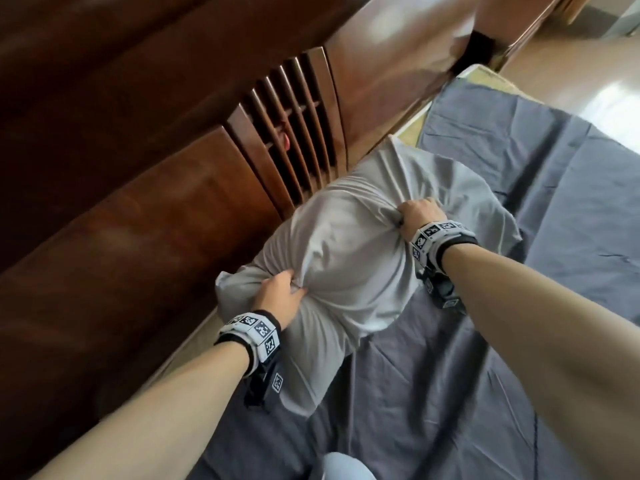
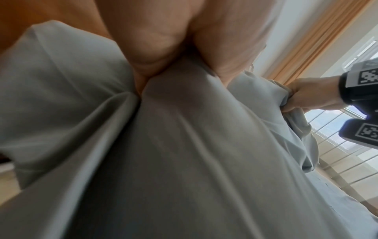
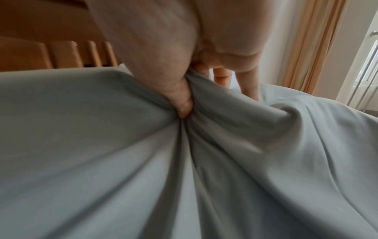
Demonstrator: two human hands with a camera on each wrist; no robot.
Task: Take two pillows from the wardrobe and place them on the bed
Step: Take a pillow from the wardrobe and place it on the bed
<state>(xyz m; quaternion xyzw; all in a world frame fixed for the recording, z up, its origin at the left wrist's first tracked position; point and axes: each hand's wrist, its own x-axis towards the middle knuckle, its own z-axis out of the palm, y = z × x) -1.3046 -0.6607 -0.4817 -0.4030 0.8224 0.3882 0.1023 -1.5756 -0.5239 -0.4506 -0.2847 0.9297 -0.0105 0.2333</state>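
Item: pale grey pillow [image 1: 349, 258], centre of the head view, lying against the wooden headboard [image 1: 138, 209]. Left hand [image 1: 280, 299] and right hand [image 1: 420, 213] are each bunching a fistful of its cover. Advisable handling: be lowering both ends evenly (no dragging), squaring it before letting go. Surface: creased blue-grey bedsheet [image 1: 519, 341], lower right. Beyond: curtain [image 3: 306, 48] and window, upper right.

Both forearms are bare and stretched forward, each with a band of black-and-white markers at the wrist. The left hand [image 1: 282, 295] is closed, its fingers curled into a bunch of grey fabric of the pillow [image 1: 349, 258]. The right hand [image 1: 420, 213] is farther forward and also closed, with thumb and fingers pinching a fold of the same fabric.
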